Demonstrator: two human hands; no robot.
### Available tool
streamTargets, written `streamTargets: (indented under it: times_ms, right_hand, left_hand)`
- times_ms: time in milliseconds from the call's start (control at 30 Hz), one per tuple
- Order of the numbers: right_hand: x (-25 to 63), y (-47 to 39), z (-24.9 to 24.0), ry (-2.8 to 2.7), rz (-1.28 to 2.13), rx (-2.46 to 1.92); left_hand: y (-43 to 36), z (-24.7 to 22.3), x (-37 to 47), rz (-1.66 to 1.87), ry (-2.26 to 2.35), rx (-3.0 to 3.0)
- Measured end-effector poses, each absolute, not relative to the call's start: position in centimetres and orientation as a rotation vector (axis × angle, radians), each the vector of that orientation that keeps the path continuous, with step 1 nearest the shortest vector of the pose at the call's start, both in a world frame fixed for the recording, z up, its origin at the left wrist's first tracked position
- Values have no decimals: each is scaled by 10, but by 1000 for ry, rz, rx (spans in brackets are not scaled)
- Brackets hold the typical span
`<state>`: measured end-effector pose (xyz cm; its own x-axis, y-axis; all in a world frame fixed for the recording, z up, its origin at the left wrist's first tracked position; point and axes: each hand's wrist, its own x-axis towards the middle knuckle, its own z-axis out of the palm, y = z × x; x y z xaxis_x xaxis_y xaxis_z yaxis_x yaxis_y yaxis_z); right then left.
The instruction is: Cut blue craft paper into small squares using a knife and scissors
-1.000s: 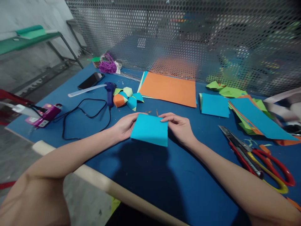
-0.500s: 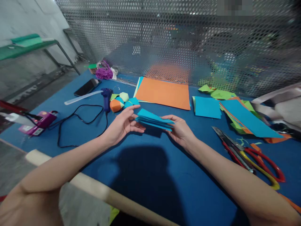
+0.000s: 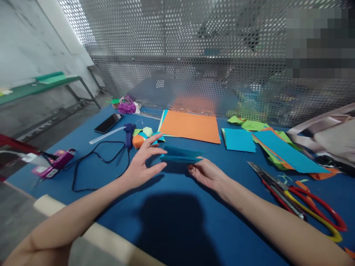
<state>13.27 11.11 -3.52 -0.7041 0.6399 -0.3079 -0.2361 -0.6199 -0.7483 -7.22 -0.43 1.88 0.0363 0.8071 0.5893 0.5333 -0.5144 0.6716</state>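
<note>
A folded blue paper [image 3: 180, 154], blurred by motion, is held above the blue tabletop [image 3: 172, 184]. My right hand [image 3: 208, 173] pinches its right end, the fingers closed. My left hand [image 3: 145, 160] is at the paper's left end with thumb and fingers spread; the fingertips are close to its edge, and whether they touch I cannot tell. Behind my left hand sit small folded paper pieces [image 3: 138, 140] in orange, green and blue, partly hidden by the fingers. A stack of orange sheets [image 3: 191, 125] lies beyond the folded paper.
A glue gun [image 3: 129, 136], its cord, a phone [image 3: 108, 123] and a purple power strip [image 3: 54, 164] are on the left. Blue squares [image 3: 240, 140], paper strips [image 3: 288, 149], a box cutter [image 3: 287, 201] and scissors [image 3: 318, 207] lie right. A perforated metal panel [image 3: 155, 74] stands behind.
My left hand's fingers have spread apart from around the blue paper's left end. The paper remains in my right hand. The camera view has tilted upward.
</note>
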Motion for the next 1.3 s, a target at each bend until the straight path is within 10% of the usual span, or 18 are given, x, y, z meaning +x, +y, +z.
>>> streamTargets:
  times_ms: [467,1300]
  right_hand:
    - [129,93,-19,-1271,2346,-893]
    - [145,87,4,-1739,1034,-491]
  left_hand:
    - [-11,16,-60,1634,1579,1378]
    - [-10,23,-53,1605,1755,1370]
